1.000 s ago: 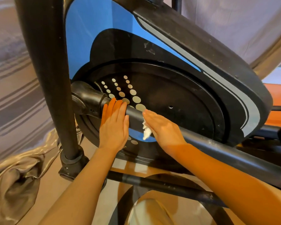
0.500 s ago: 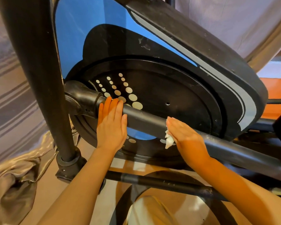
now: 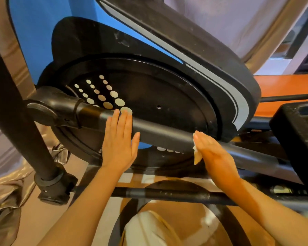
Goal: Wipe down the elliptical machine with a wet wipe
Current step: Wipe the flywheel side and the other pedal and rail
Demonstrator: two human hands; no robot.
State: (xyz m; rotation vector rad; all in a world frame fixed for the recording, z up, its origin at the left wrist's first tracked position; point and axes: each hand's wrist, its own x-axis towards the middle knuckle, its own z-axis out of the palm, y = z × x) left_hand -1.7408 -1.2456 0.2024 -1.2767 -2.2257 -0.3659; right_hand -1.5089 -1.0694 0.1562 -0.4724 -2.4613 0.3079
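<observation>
My left hand (image 3: 118, 144) lies flat, fingers straight and released, on the black pedal bar (image 3: 160, 134) of the elliptical machine (image 3: 167, 96). Further along the bar toward the black pedal (image 3: 297, 132), my right hand (image 3: 213, 155) presses the white wet wipe (image 3: 196, 155) against it with straight fingers; the wipe shows beneath the palm. Shiny fabric (image 3: 5, 190) lies on the floor, left.
</observation>
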